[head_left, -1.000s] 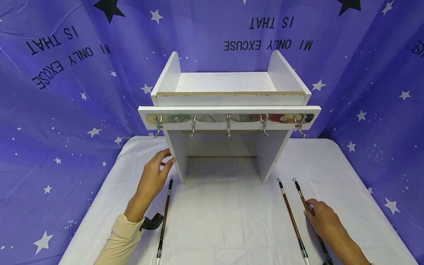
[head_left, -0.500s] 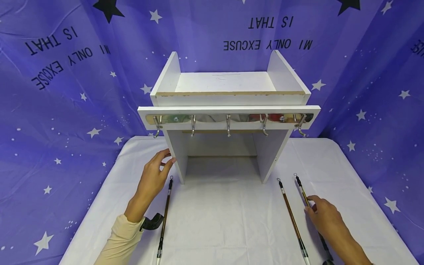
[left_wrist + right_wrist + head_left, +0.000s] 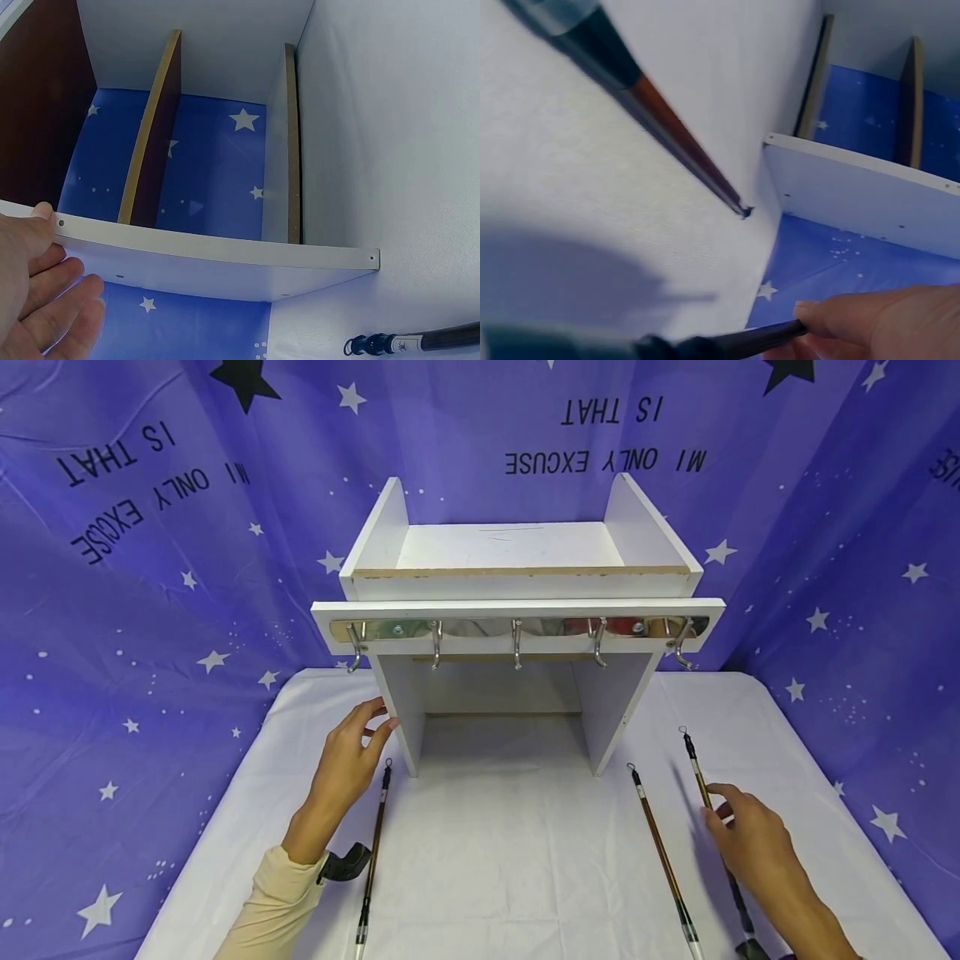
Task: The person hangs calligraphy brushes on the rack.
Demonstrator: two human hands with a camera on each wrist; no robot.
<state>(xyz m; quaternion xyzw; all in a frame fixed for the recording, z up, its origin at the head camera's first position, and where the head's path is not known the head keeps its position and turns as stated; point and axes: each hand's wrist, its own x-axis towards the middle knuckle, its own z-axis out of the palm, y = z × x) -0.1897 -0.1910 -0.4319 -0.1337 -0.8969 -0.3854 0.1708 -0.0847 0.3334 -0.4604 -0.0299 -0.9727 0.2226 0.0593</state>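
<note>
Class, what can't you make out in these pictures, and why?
Head view: lower ends of the left stick and middle stick, cut off by the bottom edge.
Head view: part of the held stick, behind the right hand.
Left wrist view: wording on the stick label, too small.

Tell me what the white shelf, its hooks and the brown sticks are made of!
White shelf: probably coated wood board, since bare tan edges show. Hooks: likely polished metal, shiny and silvery. Brown sticks: maybe varnished wood, slightly shiny, or plastic.
</note>
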